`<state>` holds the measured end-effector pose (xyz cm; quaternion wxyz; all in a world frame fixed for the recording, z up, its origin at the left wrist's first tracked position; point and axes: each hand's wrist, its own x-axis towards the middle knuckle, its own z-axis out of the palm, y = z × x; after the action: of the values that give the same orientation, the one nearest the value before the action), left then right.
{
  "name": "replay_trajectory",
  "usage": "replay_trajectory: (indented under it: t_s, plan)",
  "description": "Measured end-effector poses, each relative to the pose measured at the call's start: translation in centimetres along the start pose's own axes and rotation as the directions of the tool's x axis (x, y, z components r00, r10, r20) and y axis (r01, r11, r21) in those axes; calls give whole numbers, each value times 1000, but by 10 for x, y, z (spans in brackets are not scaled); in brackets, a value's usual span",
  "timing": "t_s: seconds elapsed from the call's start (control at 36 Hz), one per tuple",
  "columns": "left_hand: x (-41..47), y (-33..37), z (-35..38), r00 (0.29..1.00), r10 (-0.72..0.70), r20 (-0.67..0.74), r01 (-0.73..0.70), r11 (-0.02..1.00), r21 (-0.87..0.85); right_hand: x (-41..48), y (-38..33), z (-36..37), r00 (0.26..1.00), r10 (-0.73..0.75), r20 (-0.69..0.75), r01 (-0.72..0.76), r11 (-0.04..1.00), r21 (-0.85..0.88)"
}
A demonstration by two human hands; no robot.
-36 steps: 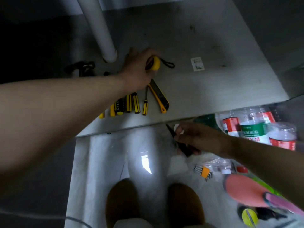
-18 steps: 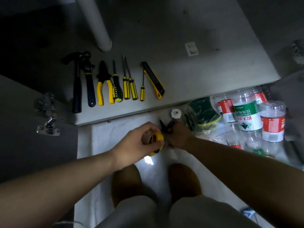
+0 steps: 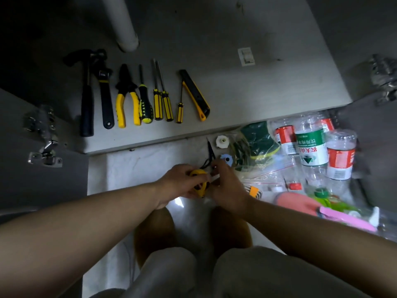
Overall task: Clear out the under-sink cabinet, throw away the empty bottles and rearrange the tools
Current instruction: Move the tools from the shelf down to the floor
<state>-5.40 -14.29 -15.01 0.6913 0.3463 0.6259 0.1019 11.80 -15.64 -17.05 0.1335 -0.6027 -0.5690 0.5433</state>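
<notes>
My left hand (image 3: 180,182) grips a yellow tape measure (image 3: 198,187) above the floor in front of the cabinet. My right hand (image 3: 227,186) meets it from the right and holds a black pointed tool (image 3: 210,150) whose tip sticks up past the fingers. On the cabinet floor (image 3: 268,93) the tools lie in a row: hammer (image 3: 87,100), wrench (image 3: 105,97), yellow-handled pliers (image 3: 126,100), several screwdrivers (image 3: 158,104) and a utility knife (image 3: 195,95). Empty plastic bottles (image 3: 309,145) lie on the floor at the right.
A white drain pipe (image 3: 123,22) stands at the cabinet's back. Bagged sponges (image 3: 257,140), a white nut (image 3: 221,141), a blue cap (image 3: 226,158), hex keys (image 3: 254,191) and a pink glove (image 3: 300,203) clutter the floor at the right. Door hinges (image 3: 45,145) flank the opening.
My left hand lifted the tape measure off the cabinet floor and brought it down to the right hand in front of the cabinet. The two hands now meet over it.
</notes>
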Motion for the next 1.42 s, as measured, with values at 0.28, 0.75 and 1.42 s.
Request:
replay_trajectory:
  t_s: [0.28, 0.75, 1.42]
  plan:
    - [4, -1, 4, 994, -43, 96, 35, 996, 84, -10, 13, -4, 1000, 25, -13, -26, 999, -41]
    - [-7, 3, -30, 951, 307, -38, -249, 834, 493, -24, 18, -26, 904, 415, -105, -428, 881, -201]
    - [12, 56, -182, 445, 212, -870, 308, 876, 371, 90, -165, -62, 991, -133, 3, 101, 741, -664]
